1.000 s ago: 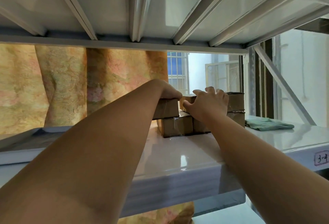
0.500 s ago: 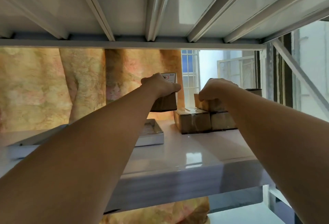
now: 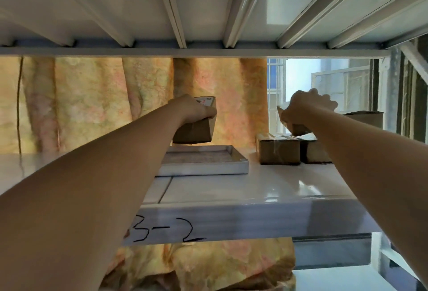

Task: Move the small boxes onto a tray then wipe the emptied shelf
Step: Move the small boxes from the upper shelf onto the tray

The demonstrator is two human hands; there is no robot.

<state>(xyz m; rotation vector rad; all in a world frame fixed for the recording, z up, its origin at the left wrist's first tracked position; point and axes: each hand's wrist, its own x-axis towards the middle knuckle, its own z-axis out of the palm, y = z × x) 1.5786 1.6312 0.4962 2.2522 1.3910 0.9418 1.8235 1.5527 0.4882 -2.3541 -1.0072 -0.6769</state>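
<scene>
well, the left hand [image 3: 196, 111] has fingers wrapped over a small taped cardboard box [image 3: 194, 126], held just above the shallow white tray [image 3: 203, 166]. it looks light and stiff, easiest gripped across its top. right of that, two boxes [image 3: 279, 151] sit on the glossy shelf [image 3: 254, 188]; the right hand [image 3: 305, 110] curls around another box [image 3: 300, 129].

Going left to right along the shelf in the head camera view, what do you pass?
Left hand holding a box, tray below it, taped box standing on the shelf, right hand gripping another box.
</scene>
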